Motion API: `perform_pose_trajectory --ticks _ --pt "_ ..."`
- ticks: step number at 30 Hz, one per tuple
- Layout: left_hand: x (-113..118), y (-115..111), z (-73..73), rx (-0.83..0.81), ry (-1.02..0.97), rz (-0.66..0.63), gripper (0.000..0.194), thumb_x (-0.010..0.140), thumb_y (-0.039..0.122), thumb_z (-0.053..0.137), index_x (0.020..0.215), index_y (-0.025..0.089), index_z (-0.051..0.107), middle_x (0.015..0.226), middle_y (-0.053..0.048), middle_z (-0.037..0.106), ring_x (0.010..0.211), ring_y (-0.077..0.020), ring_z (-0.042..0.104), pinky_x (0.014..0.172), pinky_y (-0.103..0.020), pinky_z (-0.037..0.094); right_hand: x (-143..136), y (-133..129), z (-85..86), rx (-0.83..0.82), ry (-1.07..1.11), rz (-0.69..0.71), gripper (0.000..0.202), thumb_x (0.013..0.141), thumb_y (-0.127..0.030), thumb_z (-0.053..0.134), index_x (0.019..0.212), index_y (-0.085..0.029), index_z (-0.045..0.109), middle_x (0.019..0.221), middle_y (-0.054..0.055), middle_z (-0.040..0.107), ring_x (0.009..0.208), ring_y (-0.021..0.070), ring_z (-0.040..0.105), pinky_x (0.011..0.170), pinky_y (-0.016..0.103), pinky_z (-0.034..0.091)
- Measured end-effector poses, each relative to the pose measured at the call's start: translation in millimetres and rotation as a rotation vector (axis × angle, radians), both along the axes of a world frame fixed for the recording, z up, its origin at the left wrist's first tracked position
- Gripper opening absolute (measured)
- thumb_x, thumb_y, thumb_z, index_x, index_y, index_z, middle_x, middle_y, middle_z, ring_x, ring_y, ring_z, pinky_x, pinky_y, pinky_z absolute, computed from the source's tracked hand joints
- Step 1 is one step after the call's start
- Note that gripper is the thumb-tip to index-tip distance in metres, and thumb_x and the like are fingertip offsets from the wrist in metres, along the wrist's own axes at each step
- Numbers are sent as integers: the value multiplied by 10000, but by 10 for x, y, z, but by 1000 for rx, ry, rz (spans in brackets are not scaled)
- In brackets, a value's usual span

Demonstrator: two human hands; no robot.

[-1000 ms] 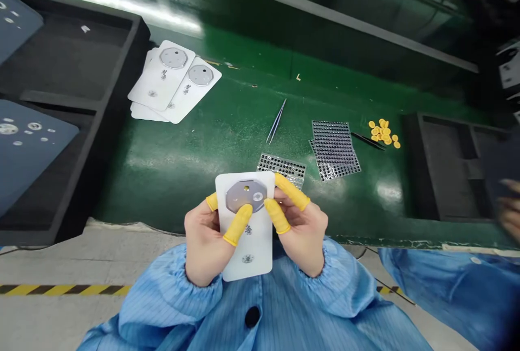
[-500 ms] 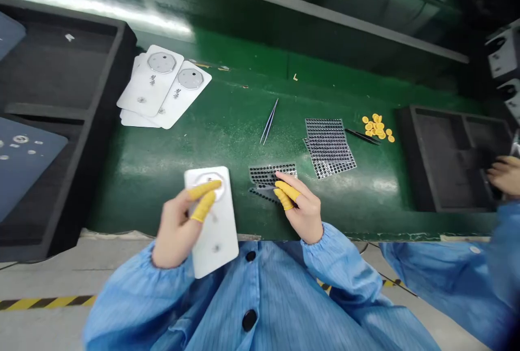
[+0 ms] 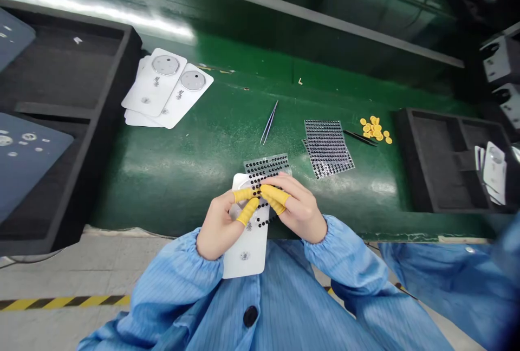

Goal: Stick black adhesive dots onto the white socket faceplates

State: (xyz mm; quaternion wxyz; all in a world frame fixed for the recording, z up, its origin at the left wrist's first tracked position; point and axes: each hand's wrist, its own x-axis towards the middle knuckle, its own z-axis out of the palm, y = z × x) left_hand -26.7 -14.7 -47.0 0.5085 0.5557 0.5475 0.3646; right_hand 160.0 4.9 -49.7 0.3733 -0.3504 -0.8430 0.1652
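Yellow finger cots cover the thumb and forefinger of both my hands. My right hand [image 3: 299, 205] grips a clear sheet of black adhesive dots [image 3: 266, 164] and bends it above a white phone-shaped panel [image 3: 245, 256]. The thumb and forefinger of my left hand [image 3: 221, 226] close at the sheet's left side, fingertips almost meeting those of the right hand. A single dot between them cannot be made out. The panel lies beneath the hands, overhanging the table's front edge; its round upper emblem is partly covered.
Tweezers [image 3: 269, 122] lie ahead, with more dot sheets [image 3: 328, 148], dark tweezers [image 3: 359, 137] and loose yellow finger cots [image 3: 376, 129] to the right. White panels [image 3: 162, 91] are stacked left, beside a black tray [image 3: 117, 91]. Another black tray [image 3: 434, 161] and a co-worker's sleeve [image 3: 447, 270] are at right.
My left hand and the white panel have moved right, under the dot sheet. My right hand has raised and bent the sheet. The co-worker's hand has left view; white panels now show in the right tray.
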Motion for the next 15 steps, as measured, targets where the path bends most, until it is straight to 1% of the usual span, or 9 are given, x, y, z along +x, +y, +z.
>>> perform_pose_trajectory --ticks 2,5,7,9,12,14,15 --pt "-14 -17 -43 108 93 -29 212 781 174 639 972 159 729 929 -99 736 877 -247 699 804 -380 570 -19 20 -36 21 -31 38 237 873 -23 494 1068 -114 595 1077 153 663 1029 198 620 920 454 552" --pt "-47 -26 -104 225 178 -60 236 778 143 609 978 166 732 955 -102 727 869 -238 702 771 -349 577 -45 32 -114 49 -32 67 257 873 -24 473 1099 -106 564 1071 165 654 1040 208 617 906 450 558" --pt "-67 -21 -130 286 232 -64 210 788 154 594 937 165 741 940 -106 728 849 -235 707 754 -337 581 -77 28 -177 48 5 53 272 873 -46 490 1131 -113 544 1074 163 644 1038 215 613 890 442 557" --pt "-78 -3 -142 332 287 -78 188 803 179 584 895 160 746 907 -112 732 817 -232 711 728 -327 583 -125 22 -236 -11 74 16 270 881 -79 503 1144 -137 535 1077 145 632 1021 204 609 854 402 559" --pt "-92 57 -147 321 307 -101 200 818 213 581 923 169 746 901 -106 743 803 -222 714 731 -317 580 -199 31 -302 -172 196 -97 195 902 -123 486 1078 -171 555 1049 102 612 984 168 605 839 344 544" --pt "-139 116 -142 230 295 -107 211 804 253 612 946 171 744 931 -107 748 835 -234 716 776 -338 576 -220 54 -330 -252 232 -180 142 911 -142 476 1014 -175 568 1025 89 596 974 159 600 842 327 535" --pt "-185 145 -134 166 275 -112 227 799 281 625 952 162 743 948 -114 749 860 -247 716 803 -356 573 -218 68 -340 -257 221 -212 129 914 -146 474 997 -175 569 1016 86 590 969 158 598 839 325 533"
